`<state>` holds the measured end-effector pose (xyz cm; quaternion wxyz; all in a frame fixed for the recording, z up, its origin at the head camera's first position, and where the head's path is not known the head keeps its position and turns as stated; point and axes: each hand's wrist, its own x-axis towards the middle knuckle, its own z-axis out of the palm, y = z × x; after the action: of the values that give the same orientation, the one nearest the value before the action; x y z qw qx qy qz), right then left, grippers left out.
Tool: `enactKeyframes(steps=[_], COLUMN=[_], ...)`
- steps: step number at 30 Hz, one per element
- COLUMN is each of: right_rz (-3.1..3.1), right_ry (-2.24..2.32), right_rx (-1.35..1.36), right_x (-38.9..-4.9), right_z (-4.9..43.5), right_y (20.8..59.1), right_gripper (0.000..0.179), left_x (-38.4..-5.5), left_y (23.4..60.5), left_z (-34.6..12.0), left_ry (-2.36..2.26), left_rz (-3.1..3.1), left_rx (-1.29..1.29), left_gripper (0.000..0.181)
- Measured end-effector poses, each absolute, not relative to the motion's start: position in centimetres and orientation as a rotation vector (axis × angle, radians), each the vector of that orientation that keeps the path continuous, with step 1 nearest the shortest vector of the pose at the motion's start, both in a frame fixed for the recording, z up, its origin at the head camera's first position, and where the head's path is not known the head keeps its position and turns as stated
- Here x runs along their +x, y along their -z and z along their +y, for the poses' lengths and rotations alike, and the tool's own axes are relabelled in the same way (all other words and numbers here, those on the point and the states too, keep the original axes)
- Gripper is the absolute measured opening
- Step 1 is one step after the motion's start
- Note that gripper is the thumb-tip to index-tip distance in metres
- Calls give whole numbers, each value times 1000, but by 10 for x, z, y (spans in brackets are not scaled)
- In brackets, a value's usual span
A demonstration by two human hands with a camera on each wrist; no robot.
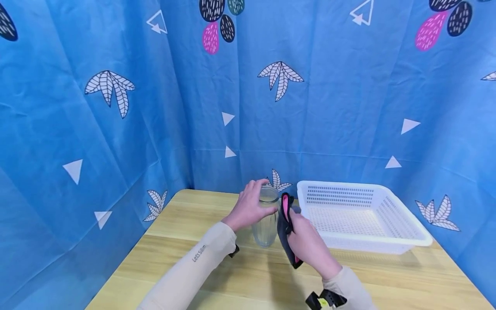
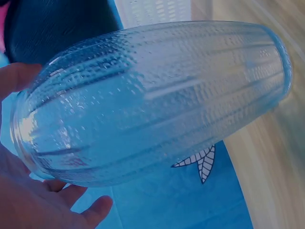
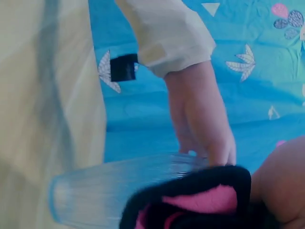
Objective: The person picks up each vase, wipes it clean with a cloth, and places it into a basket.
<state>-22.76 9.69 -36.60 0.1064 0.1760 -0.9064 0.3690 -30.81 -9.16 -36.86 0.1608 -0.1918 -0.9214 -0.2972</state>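
A clear ribbed glass vase [image 1: 265, 230] is upright near the table's middle; whether its base touches the wood I cannot tell. My left hand [image 1: 252, 206] grips it around the top, thumb on one side and fingers on the other, as the left wrist view of the glass vase [image 2: 157, 102] also shows. Just right of the vase, my right hand [image 1: 308, 241] holds a dark grey cloth piece [image 1: 284, 237] with black edging and pink lining. In the right wrist view the lined cloth piece [image 3: 205, 198] covers part of the vase; its full shape is hidden.
A white perforated plastic basket [image 1: 410, 234] stands at the right on the wooden table [image 1: 162, 245]. Behind and to the left hangs a blue patterned curtain [image 1: 329, 120], close to the table's edges.
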Motion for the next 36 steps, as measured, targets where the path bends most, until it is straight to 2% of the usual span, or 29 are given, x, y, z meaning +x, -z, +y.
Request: enactKeyframes(steps=[5,10,16,19,22,29,36], right_rz=[-2600,-2571,-2667,-2743,-2800,-2918,-2938], right_ry=[-981,-924,-1020,-1060,-1053,-943,-991], right_rx=[554,571,476,436,419,471,556], right_x=[-242,-265,-289,-294,-293,-284,-258], right_z=[95,95,93,91,89,88,93], right_y=[354,353,373,389,404,425,422], right_gripper=[35,33,38,31,24,26,18], left_x=[-307,-307,-307,-307,-308,-310,-310], left_y=[365,363,364,366,368,370,372], left_z=[-93,-93,-93,-93,-93,-90,-89], left_ry=[901,951,1017,1007,957,853,819], left_rz=[-2662,-2673,-2657,-2652,-2645,-2636,-2636], left_rx=[-585,-608,-646,-645,-624,-552,-497], left_gripper=[86,85,85,82,81,85,88])
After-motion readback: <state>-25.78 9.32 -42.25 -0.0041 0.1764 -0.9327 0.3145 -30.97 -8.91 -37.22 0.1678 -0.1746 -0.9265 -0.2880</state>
